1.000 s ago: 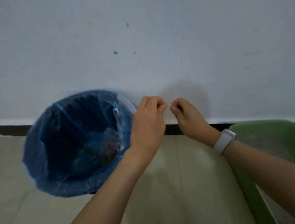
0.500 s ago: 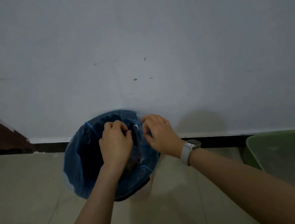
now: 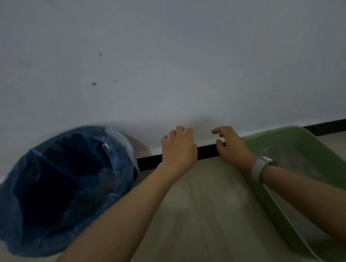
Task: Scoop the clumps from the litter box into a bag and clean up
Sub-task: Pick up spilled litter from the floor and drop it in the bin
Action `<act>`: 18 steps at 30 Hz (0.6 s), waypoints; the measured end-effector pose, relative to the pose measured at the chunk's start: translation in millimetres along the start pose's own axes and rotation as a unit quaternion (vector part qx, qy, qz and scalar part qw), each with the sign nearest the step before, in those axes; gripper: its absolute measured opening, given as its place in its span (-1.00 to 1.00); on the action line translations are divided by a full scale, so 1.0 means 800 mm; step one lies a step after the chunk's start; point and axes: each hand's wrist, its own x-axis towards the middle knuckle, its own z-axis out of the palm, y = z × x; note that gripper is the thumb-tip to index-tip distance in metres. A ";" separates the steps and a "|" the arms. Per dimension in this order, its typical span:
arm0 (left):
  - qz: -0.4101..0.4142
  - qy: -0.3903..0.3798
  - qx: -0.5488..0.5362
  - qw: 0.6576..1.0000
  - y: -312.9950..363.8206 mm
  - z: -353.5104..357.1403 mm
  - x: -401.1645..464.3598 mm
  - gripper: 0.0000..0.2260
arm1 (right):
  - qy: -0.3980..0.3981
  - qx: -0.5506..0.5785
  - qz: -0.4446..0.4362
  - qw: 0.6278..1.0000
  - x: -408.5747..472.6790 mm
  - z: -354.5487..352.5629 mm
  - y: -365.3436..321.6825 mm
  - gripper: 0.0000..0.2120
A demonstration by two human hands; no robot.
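Overhead, grey wall [image 3: 164,52]; below, pale tiled floor [image 3: 211,208]

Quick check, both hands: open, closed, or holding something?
Left hand: open, holding nothing, between the bin and the litter box.
Right hand: open, fingers loosely curled, holding nothing.

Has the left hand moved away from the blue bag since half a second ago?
Yes. The left hand was over the blue bag; it now hovers to its right.

Single head-worn view, looking forward and down, close over floor [image 3: 201,218] and wall [image 3: 164,52]
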 end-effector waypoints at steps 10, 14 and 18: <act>0.007 -0.286 0.033 0.958 0.014 0.168 0.007 -0.56 | -0.268 -0.268 0.002 0.925 -0.103 0.052 0.158 -0.50; -0.030 -0.338 -0.002 0.941 0.007 0.230 -0.010 -0.51 | -0.269 -0.375 0.005 0.887 -0.118 0.075 0.197 -0.59; -0.032 -0.337 -0.007 0.941 -0.001 0.272 -0.016 -0.42 | -0.252 -0.297 0.109 0.915 -0.125 0.102 0.213 -0.47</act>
